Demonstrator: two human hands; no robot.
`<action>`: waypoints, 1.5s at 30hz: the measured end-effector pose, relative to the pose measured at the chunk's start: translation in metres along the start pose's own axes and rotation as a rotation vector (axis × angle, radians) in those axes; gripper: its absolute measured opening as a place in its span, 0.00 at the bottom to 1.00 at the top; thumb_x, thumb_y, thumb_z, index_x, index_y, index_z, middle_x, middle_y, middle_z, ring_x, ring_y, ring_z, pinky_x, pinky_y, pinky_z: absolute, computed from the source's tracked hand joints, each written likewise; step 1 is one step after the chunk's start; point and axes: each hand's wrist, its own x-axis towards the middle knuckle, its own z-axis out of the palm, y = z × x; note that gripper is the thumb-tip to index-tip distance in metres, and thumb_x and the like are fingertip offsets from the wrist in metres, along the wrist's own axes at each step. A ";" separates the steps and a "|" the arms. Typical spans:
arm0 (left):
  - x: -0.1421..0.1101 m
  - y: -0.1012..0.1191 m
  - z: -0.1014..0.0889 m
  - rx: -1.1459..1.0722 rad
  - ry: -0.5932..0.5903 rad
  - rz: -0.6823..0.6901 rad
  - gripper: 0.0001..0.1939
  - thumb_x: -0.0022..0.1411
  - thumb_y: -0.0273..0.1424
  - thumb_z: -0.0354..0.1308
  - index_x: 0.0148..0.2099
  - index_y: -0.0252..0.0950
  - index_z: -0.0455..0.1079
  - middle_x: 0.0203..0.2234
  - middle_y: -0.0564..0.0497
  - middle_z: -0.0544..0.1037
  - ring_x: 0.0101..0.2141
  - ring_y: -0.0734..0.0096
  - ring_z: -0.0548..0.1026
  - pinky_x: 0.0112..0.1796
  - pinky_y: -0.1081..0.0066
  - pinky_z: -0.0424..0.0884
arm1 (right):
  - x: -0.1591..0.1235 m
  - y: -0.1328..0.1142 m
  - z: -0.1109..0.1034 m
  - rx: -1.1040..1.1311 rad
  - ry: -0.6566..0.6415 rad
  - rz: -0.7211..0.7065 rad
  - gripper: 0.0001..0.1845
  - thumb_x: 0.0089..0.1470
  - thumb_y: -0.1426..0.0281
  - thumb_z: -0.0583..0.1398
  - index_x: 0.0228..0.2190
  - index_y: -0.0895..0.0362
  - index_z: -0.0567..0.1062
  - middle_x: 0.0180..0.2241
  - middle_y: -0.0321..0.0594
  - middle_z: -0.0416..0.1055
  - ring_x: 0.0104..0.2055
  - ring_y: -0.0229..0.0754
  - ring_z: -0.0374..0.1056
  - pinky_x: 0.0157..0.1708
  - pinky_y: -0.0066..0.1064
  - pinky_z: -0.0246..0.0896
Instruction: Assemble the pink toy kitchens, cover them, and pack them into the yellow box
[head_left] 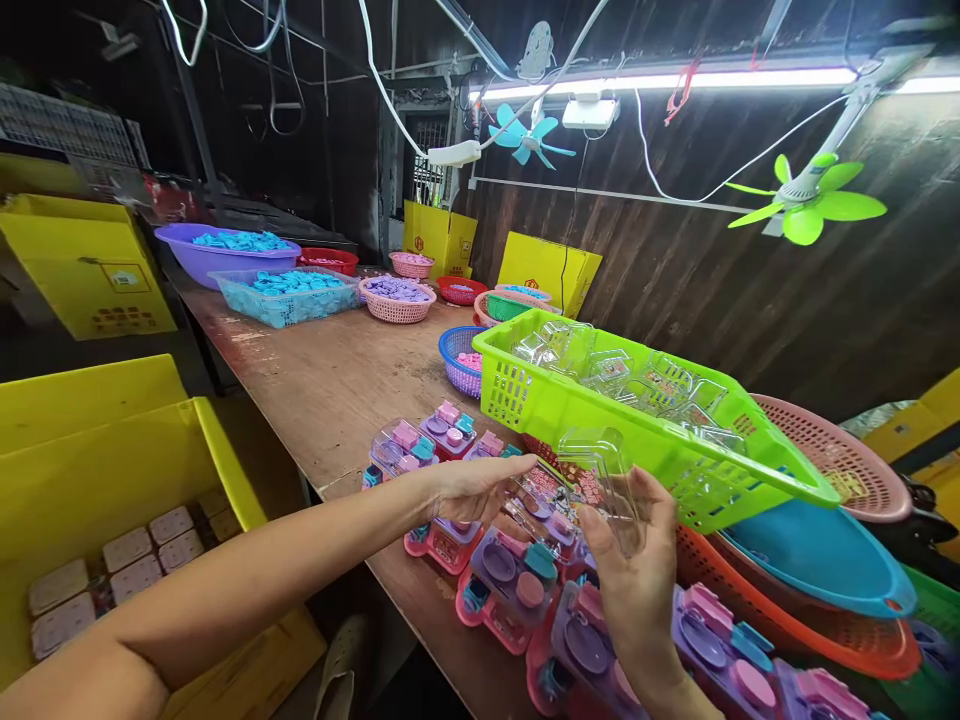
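Note:
My right hand (637, 540) pinches a clear plastic cover (596, 455), box-shaped and tilted, between thumb and fingers. Beside it, my left hand (480, 490) has its thumb stretched along the top and its fingers curled beneath, closed on another clear plastic piece (536, 510); its outline blends with the toys behind. Below both hands stand rows of small pink and purple toy sets (514, 570) with round basins, pink blocks and teal parts. Some at the far left of the rows have clear covers on. Close behind, a lime green basket (585, 405) holds many loose clear covers.
Baskets of small parts stand along the wooden table (322, 390), among them a light blue basket (281, 300) and a purple basin (225, 250). A blue basin (825, 560) and an orange basket (847, 640) lie at right. A yellow carton (90, 440) with packed pieces stands at left.

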 end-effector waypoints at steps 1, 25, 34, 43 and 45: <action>-0.003 0.003 -0.003 0.034 -0.009 0.001 0.23 0.56 0.46 0.56 0.46 0.34 0.69 0.40 0.44 0.75 0.40 0.61 0.74 0.42 0.59 0.69 | 0.000 -0.001 0.001 0.008 0.001 0.002 0.34 0.45 0.63 0.63 0.52 0.52 0.56 0.49 0.44 0.61 0.49 0.46 0.62 0.49 0.39 0.58; -0.016 0.081 -0.237 1.267 0.236 0.053 0.37 0.36 0.23 0.58 0.54 0.36 0.59 0.50 0.45 0.67 0.48 0.61 0.67 0.42 0.68 0.65 | -0.007 0.013 -0.021 -0.171 -0.106 0.179 0.39 0.36 0.56 0.66 0.50 0.53 0.64 0.49 0.46 0.66 0.53 0.54 0.60 0.52 0.46 0.52; -0.013 0.073 -0.233 1.533 0.208 -0.012 0.40 0.34 0.23 0.60 0.55 0.35 0.60 0.51 0.43 0.67 0.49 0.55 0.66 0.47 0.62 0.62 | -0.002 0.024 -0.005 -0.280 -0.330 0.116 0.35 0.43 0.59 0.63 0.53 0.52 0.61 0.50 0.44 0.65 0.53 0.52 0.60 0.52 0.43 0.53; -0.021 0.077 -0.208 1.555 0.318 -0.091 0.49 0.41 0.24 0.58 0.65 0.32 0.41 0.63 0.39 0.46 0.61 0.54 0.50 0.56 0.61 0.52 | 0.013 0.040 0.060 -0.475 -0.566 -0.100 0.32 0.46 0.64 0.59 0.53 0.56 0.60 0.51 0.46 0.61 0.55 0.50 0.56 0.55 0.42 0.50; -0.026 0.080 -0.193 1.564 0.457 -0.034 0.47 0.45 0.23 0.55 0.65 0.30 0.39 0.63 0.39 0.47 0.61 0.56 0.50 0.57 0.62 0.49 | 0.016 0.046 0.079 -0.537 -0.579 -0.173 0.33 0.46 0.65 0.59 0.54 0.57 0.59 0.50 0.46 0.61 0.54 0.51 0.56 0.54 0.43 0.51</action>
